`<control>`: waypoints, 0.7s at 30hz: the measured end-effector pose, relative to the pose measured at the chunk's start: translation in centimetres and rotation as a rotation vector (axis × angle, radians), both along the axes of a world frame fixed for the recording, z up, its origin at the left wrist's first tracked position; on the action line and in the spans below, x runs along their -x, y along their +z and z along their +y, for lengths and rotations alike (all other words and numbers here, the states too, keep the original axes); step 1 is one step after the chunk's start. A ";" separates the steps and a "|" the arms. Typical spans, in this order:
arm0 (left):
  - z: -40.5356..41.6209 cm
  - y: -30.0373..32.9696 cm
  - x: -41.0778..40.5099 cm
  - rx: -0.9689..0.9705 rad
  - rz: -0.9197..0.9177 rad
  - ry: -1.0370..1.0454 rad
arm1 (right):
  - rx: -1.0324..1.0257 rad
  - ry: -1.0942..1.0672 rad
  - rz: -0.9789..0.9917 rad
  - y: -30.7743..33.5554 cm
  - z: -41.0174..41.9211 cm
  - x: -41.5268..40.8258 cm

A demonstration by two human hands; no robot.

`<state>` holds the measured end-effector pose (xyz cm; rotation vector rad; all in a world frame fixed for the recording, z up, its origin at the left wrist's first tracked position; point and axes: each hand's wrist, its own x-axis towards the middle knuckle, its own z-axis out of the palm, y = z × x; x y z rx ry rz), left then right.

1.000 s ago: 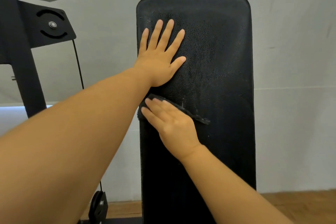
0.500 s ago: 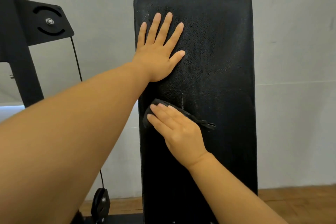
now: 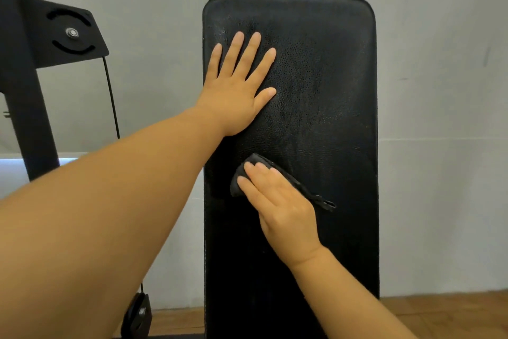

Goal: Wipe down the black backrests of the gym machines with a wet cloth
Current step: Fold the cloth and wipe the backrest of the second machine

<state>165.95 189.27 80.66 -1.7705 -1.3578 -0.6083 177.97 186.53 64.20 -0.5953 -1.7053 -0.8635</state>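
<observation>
A tall black padded backrest (image 3: 330,85) stands upright in the middle of the head view, its grained surface glistening near the top left. My left hand (image 3: 236,91) lies flat on its upper left part, fingers spread, holding nothing. Below it my right hand (image 3: 277,201) presses a dark folded cloth (image 3: 305,190) against the pad's middle; the cloth pokes out past my fingertips and trails off to the right of my hand. Most of the cloth is hidden under my palm.
A black machine frame (image 3: 27,107) with a bolted plate (image 3: 71,33) stands at the left, a thin cable (image 3: 111,96) running down to a pulley (image 3: 138,314). A pale wall is behind. Wooden floor (image 3: 445,314) shows at the bottom right.
My right hand has slid the cloth to the right and slightly down across the pad. My left hand stays planted on the upper part.
</observation>
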 end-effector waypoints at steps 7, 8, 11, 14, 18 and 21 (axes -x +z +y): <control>-0.4 -1.2 -0.9 0.005 -0.098 -0.011 | -0.033 -0.038 -0.109 2.4 0.5 -1.3; -0.5 -1.4 -0.9 0.005 -0.110 -0.015 | -0.027 -0.038 -0.112 2.4 0.4 -1.3; -0.7 -2.4 -1.1 -0.012 -0.115 -0.027 | -0.022 -0.041 -0.113 2.6 0.3 -1.3; -0.6 -2.6 -0.9 -0.031 -0.097 -0.023 | -0.027 -0.035 -0.102 2.5 0.2 -1.2; -0.5 -2.6 -0.9 -0.055 -0.088 -0.005 | -0.041 -0.040 -0.019 3.6 0.6 -1.6; -0.6 -2.6 -0.8 -0.051 -0.081 -0.005 | -0.033 -0.050 0.065 5.0 1.4 -2.0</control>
